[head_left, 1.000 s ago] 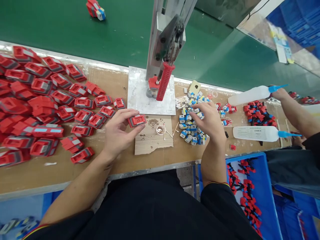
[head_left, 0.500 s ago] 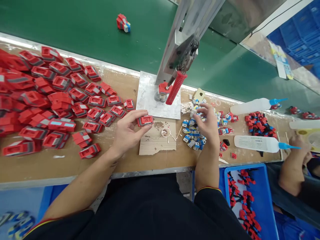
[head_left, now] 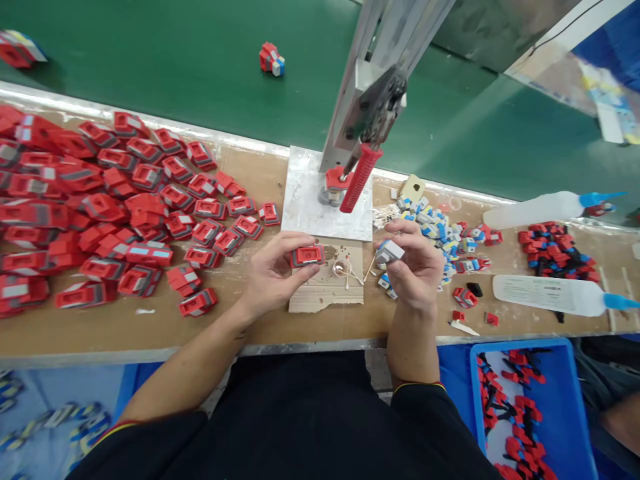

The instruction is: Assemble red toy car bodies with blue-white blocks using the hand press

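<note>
Seeing a metal press (head_left: pixel 357 93) standing at far centre on a pale metal plate (head_left: pixel 303 207), with its red lever handle (head_left: pixel 361 180) slanting down. Finding a torn cardboard scrap (head_left: pixel 325 299) lying on the counter (head_left: pixel 120 337), just near of the plate. Noticing a bundle of cotton swabs (head_left: pixel 384 217) lying just right of the plate, near a yellowish piece (head_left: pixel 413 187) with a dark spot. Spotting a far bottle (head_left: pixel 533 210) and a near bottle (head_left: pixel 547 295) lying at the right, with a red-and-black heap (head_left: pixel 555 250) between. Seeing a blue crate (head_left: pixel 570 407) at near right holding red-and-black pieces, and a green surface (head_left: pixel 175 60) stretching along the far side.
</note>
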### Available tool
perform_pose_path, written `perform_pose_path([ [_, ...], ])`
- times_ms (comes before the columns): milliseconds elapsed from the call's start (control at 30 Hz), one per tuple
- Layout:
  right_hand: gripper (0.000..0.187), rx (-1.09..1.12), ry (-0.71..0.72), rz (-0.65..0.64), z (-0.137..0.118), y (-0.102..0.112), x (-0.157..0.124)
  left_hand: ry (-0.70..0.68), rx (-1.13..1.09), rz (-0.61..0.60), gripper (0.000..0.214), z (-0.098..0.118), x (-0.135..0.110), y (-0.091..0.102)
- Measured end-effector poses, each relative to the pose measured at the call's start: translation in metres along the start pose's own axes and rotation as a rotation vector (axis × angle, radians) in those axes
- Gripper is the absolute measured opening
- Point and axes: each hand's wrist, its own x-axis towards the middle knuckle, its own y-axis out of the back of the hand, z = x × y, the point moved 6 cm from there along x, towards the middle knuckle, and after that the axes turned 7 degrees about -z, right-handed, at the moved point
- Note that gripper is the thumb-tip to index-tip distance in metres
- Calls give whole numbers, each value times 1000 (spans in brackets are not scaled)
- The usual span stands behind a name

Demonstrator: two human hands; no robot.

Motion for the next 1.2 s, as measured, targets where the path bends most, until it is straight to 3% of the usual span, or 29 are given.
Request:
perform_pose_path([
  [100,20,45,16,-84,-6,-14,-3,30,-15,-12,31,-4,-3,-4],
  [233,34,42,25,-89,-11,-23,-5,94,-54,-45,35,-11,-6,-8],
  [433,31,-175,45,-130,-17,-37,-9,110,-25,-73,38,-7,-6,-10],
  [567,38,-384,138,-119,-26,-47,-10,104,-16,-82,40,-4,-4,-11],
  [700,40,-455,236,-191,-31,-57,-8,53,77,-104,35,0,-2,-9],
  [933,36,-400,257,-272,-33,-55,-5,-53,157,-227,44,11,2,-7],
  [1067,40,-358,210,-316,-33,-52,-5,-36,171,-340,56,16,4,-6],
  [1200,42,-349,195,-308,-35,-53,-7,5,159,-355,66,15,3,-6],
])
